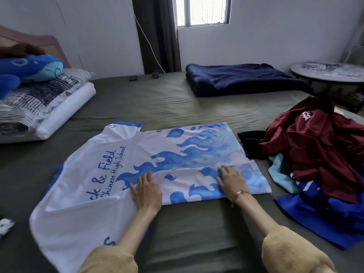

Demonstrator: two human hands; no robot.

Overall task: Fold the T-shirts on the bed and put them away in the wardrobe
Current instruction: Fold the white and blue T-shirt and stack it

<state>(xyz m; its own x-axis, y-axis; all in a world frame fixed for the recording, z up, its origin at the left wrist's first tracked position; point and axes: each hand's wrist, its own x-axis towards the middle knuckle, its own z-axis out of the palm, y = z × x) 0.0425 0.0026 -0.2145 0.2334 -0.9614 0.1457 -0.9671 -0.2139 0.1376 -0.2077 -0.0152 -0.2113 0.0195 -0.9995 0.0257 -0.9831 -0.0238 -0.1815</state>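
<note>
Pressing flat: left hand (146,191) and right hand (231,181), fingers straight and released, palms down on the folded-over near strip of the white T-shirt (137,160).

Location: T-shirt spread on the bed (177,103), blue flame print up, one side panel turned in, far sleeve still out.

Pending: heap of unfolded shirts (323,154) just beside, at right. Wardrobe not in view.

Risk: slick fabric may slide on the sheet as the hands lift, skewing the crease; the near sleeve under the left forearm may bunch.
</note>
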